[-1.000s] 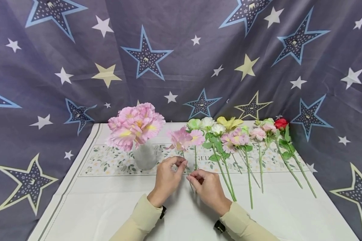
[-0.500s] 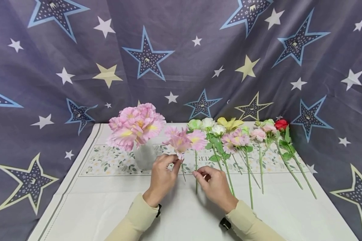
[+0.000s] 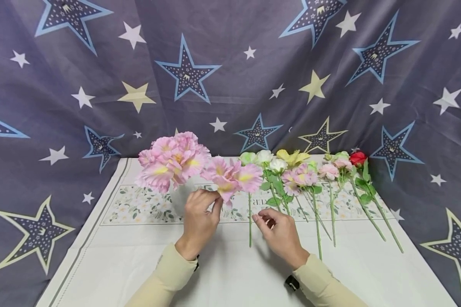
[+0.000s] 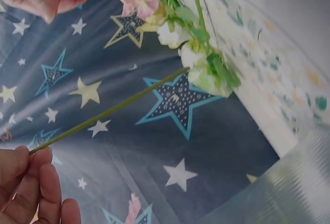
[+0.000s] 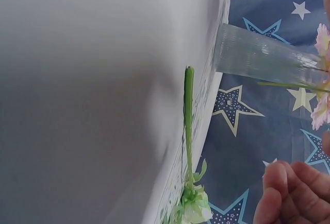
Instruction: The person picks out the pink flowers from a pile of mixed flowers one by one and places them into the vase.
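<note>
A pink artificial flower with yellow-tinged petals is held by its thin green stem. My left hand pinches that stem between thumb and fingers, just below the bloom in the head view. Close on its left stands a clear ribbed vase with large pink blooms on top. My right hand hovers over the table with loosely bent fingers, holding nothing. Beside its fingertips lies the green stem of a pale green flower.
Several loose flowers lie along the right: white roses, a yellow flower, pink flowers and a red rose. A floral printed band crosses the white tablecloth. Starry fabric hangs behind.
My left hand has moved left and slightly up with the pink flower, bringing it nearer the vase. My right hand has come away from the stem and shifted right.
</note>
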The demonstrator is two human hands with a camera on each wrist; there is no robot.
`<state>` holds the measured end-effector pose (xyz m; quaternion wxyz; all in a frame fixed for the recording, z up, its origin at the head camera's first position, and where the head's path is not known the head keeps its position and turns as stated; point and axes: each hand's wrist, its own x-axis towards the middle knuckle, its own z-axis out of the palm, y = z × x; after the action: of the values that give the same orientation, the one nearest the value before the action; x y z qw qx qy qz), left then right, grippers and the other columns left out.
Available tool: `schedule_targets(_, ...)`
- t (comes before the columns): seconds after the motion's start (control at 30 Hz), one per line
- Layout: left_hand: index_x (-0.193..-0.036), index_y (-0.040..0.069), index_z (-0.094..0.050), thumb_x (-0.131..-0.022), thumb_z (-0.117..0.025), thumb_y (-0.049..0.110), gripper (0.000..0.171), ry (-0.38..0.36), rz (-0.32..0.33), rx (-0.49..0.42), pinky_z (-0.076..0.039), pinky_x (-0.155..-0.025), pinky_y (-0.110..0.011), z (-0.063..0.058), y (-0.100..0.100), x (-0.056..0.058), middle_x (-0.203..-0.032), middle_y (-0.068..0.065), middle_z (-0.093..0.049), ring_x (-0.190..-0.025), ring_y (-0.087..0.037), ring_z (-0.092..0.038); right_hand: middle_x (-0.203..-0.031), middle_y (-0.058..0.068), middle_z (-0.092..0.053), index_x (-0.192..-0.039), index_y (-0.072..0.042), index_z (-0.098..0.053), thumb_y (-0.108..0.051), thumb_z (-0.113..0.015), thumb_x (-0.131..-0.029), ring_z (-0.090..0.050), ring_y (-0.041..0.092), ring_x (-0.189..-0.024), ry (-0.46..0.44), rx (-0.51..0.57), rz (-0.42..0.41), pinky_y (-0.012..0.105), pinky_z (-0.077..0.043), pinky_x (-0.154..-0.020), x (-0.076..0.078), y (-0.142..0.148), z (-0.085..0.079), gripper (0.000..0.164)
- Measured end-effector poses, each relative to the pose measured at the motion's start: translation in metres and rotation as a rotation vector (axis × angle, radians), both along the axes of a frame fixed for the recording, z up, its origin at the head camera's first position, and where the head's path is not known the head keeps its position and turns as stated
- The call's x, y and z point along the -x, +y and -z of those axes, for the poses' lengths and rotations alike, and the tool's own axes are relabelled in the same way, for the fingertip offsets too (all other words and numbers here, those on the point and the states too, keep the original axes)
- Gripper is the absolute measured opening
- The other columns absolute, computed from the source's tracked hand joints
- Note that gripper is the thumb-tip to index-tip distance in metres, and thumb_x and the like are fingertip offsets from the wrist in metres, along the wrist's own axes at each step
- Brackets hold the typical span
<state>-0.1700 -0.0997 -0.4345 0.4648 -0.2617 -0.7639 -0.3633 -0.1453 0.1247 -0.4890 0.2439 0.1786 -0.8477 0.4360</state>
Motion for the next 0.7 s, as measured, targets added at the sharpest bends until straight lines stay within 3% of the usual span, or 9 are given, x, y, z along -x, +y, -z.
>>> schedule_targets(0.47,-0.078,0.004,-0.067,-0.087,-0.064,-0.004,0.013,0.159,-0.115,-0.028,-0.043,-0.065,-0.043,-0.032,-0.018,0.004,-0.073,-0.009,-0.068,-0.066,-0.029,-0.060,-0.078,-0.002,-0.072,-0.095,-0.009,-0.076,-0.016,-0.080,-0.091,-0.063,0.005,-0.061,0.009,0.004,0.018,0.018,-0.053,-0.056,0.001,0.006,0.001,0.010)
schedule_targets(0.7,-0.078,0.000,-0.067,-0.081,-0.063,-0.012,0.013,0.208,-0.175,-0.071,-0.038,-0.063,-0.043,-0.046,-0.029,0.007,-0.073,-0.012,-0.065,-0.068,-0.034,-0.060,-0.076,-0.002,-0.071,-0.096,-0.009,-0.076,-0.017,-0.080,-0.091,-0.062,0.003,-0.059,0.008,0.001,0.036,0.018,-0.052,-0.055,0.001,0.008,0.000,0.011)
